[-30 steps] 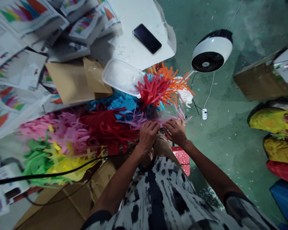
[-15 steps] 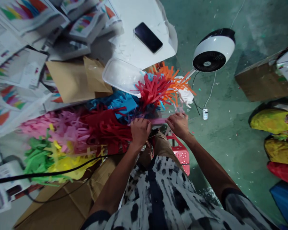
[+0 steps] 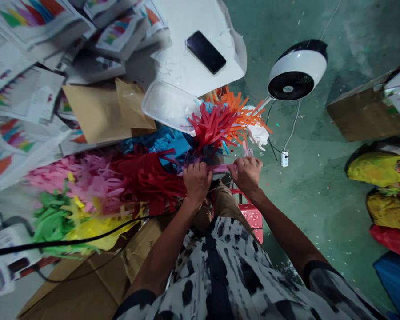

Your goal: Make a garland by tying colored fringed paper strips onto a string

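Note:
Between my two hands stretches a pink strip of tissue paper [image 3: 220,168], with its ends inside my closed fingers. My left hand [image 3: 197,180] grips it on the left, close to the dark red fringed paper [image 3: 146,178]. On the right, my right hand [image 3: 247,175] pinches the other end, and a pale pink tail [image 3: 247,150] sticks up past its fingers. Just beyond my hands lie red fringed paper [image 3: 211,124] and orange fringed paper [image 3: 243,109]. Blue fringed paper [image 3: 171,144] lies left of these, beside a clear plastic tray [image 3: 170,106].
Pink [image 3: 86,182], green [image 3: 51,222] and yellow fringed paper [image 3: 96,231] hang at the left, crossed by a black cable [image 3: 86,238]. A phone [image 3: 206,52] rests on the white table [image 3: 173,26]. A fan [image 3: 296,73], a red stool [image 3: 251,218] and a carton [image 3: 366,109] stand right.
My left hand has shifted slightly to the right and my right hand has turned a little. Both keep hold of the pink strip; the surroundings look the same.

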Motion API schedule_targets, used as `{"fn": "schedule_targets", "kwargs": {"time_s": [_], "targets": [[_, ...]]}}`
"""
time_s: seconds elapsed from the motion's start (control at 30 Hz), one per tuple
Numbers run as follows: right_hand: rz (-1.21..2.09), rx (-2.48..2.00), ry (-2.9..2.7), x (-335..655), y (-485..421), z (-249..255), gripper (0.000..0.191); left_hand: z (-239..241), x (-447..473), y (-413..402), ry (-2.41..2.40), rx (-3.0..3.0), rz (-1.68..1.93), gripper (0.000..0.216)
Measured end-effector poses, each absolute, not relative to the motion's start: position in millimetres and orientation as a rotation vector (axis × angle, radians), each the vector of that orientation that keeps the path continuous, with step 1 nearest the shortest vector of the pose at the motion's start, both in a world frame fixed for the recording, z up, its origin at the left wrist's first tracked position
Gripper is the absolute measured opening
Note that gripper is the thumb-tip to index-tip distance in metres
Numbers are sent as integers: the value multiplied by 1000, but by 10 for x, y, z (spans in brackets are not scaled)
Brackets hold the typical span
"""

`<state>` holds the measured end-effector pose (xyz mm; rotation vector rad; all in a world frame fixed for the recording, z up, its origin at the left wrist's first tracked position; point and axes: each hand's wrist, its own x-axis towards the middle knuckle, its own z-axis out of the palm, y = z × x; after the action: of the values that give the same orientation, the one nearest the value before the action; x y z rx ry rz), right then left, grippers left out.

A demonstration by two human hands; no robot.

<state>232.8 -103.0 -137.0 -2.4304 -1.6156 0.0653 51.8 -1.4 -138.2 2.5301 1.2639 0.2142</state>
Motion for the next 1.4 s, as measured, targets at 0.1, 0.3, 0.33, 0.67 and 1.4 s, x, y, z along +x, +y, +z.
{"fn": "schedule_targets", "kwargs": {"time_s": [0.1, 0.3, 0.33, 0.67, 1.4], "targets": [[-8, -2347, -1668, 2259, -1049, -1432, 22, -1421, 512, -51, 1083, 2575, 319, 26], [74, -2054, -1943, 2208, -1228, -1602, 31, -1524, 471, -41, 507, 2641, 259, 27], [83, -2048, -1956, 2255, -1306, -1607, 36, -1525, 459, -41, 520, 2644, 264, 28], [-55, -2215, -1760, 2458, -1578, -1359, 41, -1445, 457, -114, 593, 2593, 272, 36], [55, -2131, -1846, 2423, -1232, -1447, 14, -1397, 603, -42, 662, 2637, 277, 20]]}}
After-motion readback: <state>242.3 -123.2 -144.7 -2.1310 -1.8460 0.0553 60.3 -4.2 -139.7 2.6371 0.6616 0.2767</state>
